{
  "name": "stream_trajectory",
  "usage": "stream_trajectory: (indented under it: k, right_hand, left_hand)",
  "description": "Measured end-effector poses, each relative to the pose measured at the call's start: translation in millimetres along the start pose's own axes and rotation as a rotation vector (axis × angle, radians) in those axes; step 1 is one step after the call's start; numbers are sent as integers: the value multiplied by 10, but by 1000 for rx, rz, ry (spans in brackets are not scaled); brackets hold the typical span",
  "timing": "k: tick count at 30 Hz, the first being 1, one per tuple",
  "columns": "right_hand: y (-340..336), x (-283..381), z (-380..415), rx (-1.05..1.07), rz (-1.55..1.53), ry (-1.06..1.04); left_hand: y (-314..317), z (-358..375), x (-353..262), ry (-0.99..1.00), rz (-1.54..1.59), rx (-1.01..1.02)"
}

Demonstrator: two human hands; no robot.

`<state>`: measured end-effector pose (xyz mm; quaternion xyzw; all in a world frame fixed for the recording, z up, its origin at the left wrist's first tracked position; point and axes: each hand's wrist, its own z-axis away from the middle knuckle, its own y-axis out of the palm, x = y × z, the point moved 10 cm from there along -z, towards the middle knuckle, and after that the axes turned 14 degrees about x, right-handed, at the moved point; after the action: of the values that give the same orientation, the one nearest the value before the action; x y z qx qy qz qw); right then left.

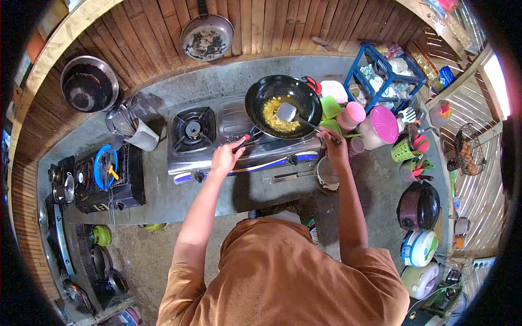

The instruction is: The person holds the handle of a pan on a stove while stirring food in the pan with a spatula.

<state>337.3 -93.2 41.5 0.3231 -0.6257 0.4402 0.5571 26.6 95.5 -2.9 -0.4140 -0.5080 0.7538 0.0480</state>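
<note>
A black wok sits on the right side of the two-burner gas stove. Chopped yellowish food lies in oil at its bottom. My left hand is closed round the wok's red and black handle, at the near left of the rim. With my right hand I grip the handle of a metal spatula, whose flat blade rests in the food. A second red handle sticks out at the wok's far right. The left burner has nothing on it.
Green containers and pink-lidded tubs stand close right of the wok. A lidded pot and a knife lie near my right forearm. Further left are a utensil holder and a blue basin. A blue rack stands behind.
</note>
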Motion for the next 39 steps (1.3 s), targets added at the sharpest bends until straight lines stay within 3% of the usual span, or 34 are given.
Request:
stream_trajectory:
  k: [3, 5, 6, 10, 19, 25, 29, 31, 33, 34, 39]
  right_hand:
    - [-20, 229, 40, -4, 55, -25]
    - [-127, 340, 30, -48, 266, -2]
    - [-163, 493, 37, -69, 378, -89]
    - [-304, 685, 2, -112, 566, -94]
    - [-314, 668, -279, -97, 800, -144]
    - [-132, 241, -472, -56, 252, -7]
    - [-17, 270, -438, -41, 38, -91]
    - [-24, 392, -376, -5, 82, 33]
    - [-161, 567, -429, -46, 59, -167]
    - [-238, 576, -459, 11, 231, -51]
    - [-590, 623, -679, 56, 478, 134]
  left_hand:
    - [6, -9, 14, 5, 9, -1]
    - [2, -13, 13, 11, 12, -4]
    - [0, -17, 17, -5, 12, 7]
    - [1, -18, 6, 48, 13, -33]
    - [-47, 17, -40, -37, 4, 25]
    - [-40, 21, -33, -27, 37, 31]
    - [-32, 3, -47, 41, 26, -18]
    - [-56, 32, -56, 6, 29, -3]
    - [-106, 68, -102, -13, 26, 12]
    - [-110, 71, -111, -28, 24, 22]
    - [-59, 28, -42, 3, 16, 2]
